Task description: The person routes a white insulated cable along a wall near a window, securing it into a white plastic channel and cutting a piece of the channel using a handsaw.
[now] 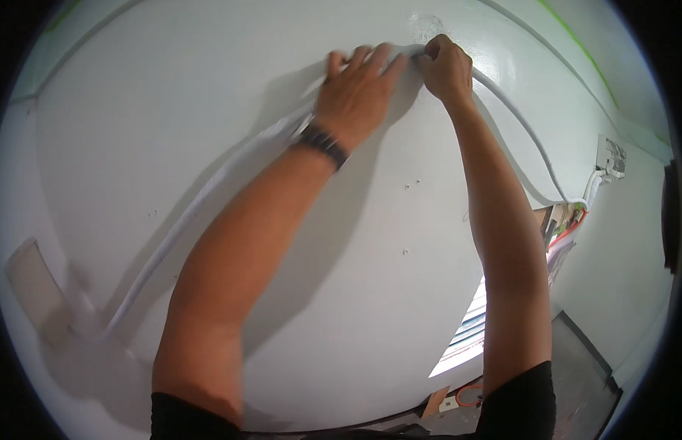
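A white cable runs in an arc across a white wall, from a white fitting at lower left, up over the top, and down to a wall box at right. My left hand, with a dark band on its wrist, presses flat on the cable near the top of the arc, fingers spread along it. Just to its right, my right hand is closed around the cable and pinches it against the wall. Both arms reach upward.
A white wall box with loose white, red and green wires sits at right. A flat white fitting is on the wall at lower left. A green line crosses the upper right. Several small holes dot the wall.
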`<state>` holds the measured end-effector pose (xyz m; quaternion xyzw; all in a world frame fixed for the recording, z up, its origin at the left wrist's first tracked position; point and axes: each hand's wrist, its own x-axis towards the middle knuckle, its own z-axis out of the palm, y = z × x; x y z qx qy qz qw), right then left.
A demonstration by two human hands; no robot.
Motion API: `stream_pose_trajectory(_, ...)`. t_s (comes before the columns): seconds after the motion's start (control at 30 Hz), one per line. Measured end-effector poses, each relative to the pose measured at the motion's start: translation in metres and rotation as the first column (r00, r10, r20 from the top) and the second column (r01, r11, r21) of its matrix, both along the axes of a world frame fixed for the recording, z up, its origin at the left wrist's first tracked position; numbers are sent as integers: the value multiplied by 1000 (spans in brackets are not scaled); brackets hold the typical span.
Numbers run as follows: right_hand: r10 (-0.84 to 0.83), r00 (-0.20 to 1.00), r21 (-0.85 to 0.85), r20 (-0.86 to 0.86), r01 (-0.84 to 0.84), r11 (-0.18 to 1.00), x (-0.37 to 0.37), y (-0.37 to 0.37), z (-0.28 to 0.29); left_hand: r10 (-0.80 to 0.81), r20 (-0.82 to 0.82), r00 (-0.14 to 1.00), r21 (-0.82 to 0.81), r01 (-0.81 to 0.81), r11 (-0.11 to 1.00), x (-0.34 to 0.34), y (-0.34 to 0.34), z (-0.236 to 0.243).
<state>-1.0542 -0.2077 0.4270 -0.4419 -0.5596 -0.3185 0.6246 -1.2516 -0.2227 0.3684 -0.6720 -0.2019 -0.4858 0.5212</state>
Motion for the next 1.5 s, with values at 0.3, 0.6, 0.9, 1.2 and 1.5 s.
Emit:
stream_pose_trajectory(0.3, -97, 994, -99, -50, 92, 991, -12, -12, 8, 93, -61, 994, -9, -94, 996, 50, 39, 67)
stream_pose_trajectory(0.6, -181, 983, 307, 44, 159, 938, -13, 22, -2, -26, -165, 986, -170, -2, 985, 44, 59, 98)
stream_pose_trajectory(0.9, -224, 973, 31, 56, 223, 974, -16, 5, 6, 84, -87, 993, -263, -104, 959, 44, 42, 94)
stream_pose_trajectory(1.2, -319, 937, 309, 140, 265, 914, -27, 26, -15, 100, -112, 989, -257, -126, 958, 44, 52, 102)
stream_pose_trajectory(1.5, -373, 910, 575, 182, 209, 791, -7, 61, -28, 44, -247, 968, -378, -138, 915, 44, 44, 100)
